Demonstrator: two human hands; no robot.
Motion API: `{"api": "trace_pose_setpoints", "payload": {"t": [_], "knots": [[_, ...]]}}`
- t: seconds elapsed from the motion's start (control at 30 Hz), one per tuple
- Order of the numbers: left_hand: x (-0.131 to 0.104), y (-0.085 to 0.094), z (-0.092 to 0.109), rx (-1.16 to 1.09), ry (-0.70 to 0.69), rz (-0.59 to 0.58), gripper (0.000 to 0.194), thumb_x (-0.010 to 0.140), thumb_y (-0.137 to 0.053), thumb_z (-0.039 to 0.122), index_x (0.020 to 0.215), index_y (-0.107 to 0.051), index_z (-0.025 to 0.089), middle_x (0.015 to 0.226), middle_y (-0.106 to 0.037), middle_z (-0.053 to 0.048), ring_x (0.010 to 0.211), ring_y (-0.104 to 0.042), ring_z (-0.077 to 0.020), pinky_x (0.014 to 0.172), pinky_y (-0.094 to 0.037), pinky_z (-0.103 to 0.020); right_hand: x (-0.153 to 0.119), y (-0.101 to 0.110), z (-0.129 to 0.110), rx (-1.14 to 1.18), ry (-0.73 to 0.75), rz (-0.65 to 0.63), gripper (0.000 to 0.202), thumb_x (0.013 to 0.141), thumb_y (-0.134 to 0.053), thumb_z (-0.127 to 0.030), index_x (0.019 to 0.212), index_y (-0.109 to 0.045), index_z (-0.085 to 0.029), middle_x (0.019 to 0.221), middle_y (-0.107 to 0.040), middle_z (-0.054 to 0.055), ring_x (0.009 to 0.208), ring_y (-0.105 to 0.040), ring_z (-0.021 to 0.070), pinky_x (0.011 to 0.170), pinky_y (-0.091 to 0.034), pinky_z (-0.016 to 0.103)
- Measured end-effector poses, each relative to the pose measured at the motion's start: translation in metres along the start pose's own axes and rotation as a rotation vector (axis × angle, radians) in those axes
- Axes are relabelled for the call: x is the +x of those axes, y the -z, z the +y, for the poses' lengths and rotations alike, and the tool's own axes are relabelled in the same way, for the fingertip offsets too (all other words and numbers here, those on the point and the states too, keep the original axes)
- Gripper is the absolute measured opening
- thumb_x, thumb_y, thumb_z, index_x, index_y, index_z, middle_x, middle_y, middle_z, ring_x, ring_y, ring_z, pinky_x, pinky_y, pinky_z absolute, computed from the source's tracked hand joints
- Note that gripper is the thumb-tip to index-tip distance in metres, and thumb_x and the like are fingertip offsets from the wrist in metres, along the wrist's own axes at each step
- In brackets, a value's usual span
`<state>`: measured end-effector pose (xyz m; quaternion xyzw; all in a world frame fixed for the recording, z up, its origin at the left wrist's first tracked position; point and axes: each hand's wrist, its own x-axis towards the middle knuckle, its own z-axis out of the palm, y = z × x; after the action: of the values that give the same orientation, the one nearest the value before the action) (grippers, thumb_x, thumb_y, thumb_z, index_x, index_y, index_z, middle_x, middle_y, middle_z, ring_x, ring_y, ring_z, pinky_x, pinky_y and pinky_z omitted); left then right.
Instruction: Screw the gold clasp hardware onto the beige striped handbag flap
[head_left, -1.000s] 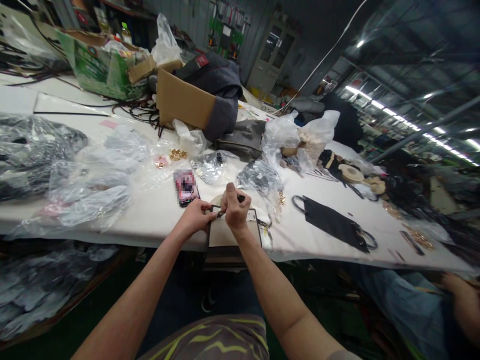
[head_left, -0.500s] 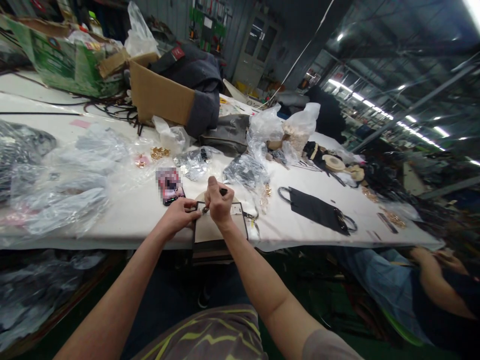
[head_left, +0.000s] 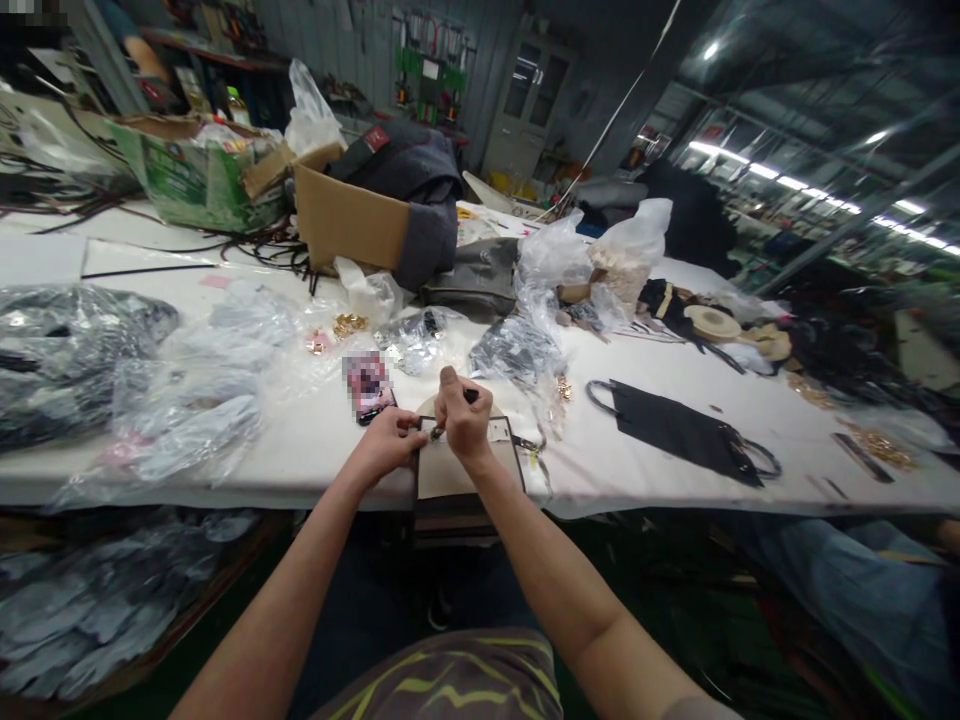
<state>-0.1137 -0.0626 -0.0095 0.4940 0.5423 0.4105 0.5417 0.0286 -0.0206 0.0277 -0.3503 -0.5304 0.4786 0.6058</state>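
A beige panel with dark edges [head_left: 450, 475] lies at the table's front edge, its lower part hanging over; it looks like part of a bag. My left hand [head_left: 394, 440] pinches its upper left corner, close to a small metal piece [head_left: 436, 434]. Wrapped in a fist, my right hand [head_left: 463, 412] grips a black-handled tool [head_left: 470, 396], thumb on top, with the tip pointing down toward that metal piece. Whether the tip touches it I cannot tell. A strap with a metal clasp [head_left: 529, 443] lies against the panel's right side.
A phone [head_left: 369, 390] lies left of my hands. Plastic bags [head_left: 217, 400] spread across the left side. A black bag with handles [head_left: 675, 430] lies to the right. Behind stand a cardboard box [head_left: 349, 220] and a green box [head_left: 199, 175]. Gold-coloured metal parts [head_left: 350, 325] sit in small piles.
The whole scene has shifted right and slightly down as my head turned left. Both hands keep the same grips at the panel's upper left corner.
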Motion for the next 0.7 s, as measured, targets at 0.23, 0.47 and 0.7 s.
{"api": "trace_pose_setpoints", "payload": {"t": [0.23,0.47,0.7], "knots": [[0.000,-0.001,0.000,0.029,-0.037,0.037,0.030,0.070,-0.083,0.046,0.075,-0.075,0.017,0.078,-0.072,-0.005,0.074,-0.066,-0.0209,0.063,-0.047,-0.027,0.002,0.004,0.002,-0.010,-0.014,0.029,0.074,0.101,-0.073,-0.079,0.060,-0.040,-0.027,0.049,-0.037,-0.006,0.042,-0.034,0.0105,0.045,-0.022,0.032],[-0.003,-0.002,0.006,-0.011,-0.011,-0.007,0.030,0.071,-0.083,0.045,0.078,-0.080,0.016,0.077,-0.075,-0.006,0.071,-0.065,-0.0205,0.064,-0.047,-0.028,0.001,0.006,-0.001,0.024,-0.005,0.047,0.073,0.103,-0.072,-0.077,0.059,-0.044,-0.026,0.049,-0.041,-0.005,0.043,-0.037,0.0111,0.045,-0.026,0.032],[-0.003,-0.003,0.010,-0.015,0.027,0.010,0.034,0.067,-0.085,0.046,0.081,-0.084,0.015,0.077,-0.075,-0.006,0.070,-0.063,-0.0199,0.065,-0.046,-0.029,0.001,0.010,0.000,0.023,-0.018,0.083,0.074,0.101,-0.071,-0.081,0.061,-0.041,-0.027,0.049,-0.040,-0.005,0.042,-0.036,0.0113,0.044,-0.026,0.032]]}}
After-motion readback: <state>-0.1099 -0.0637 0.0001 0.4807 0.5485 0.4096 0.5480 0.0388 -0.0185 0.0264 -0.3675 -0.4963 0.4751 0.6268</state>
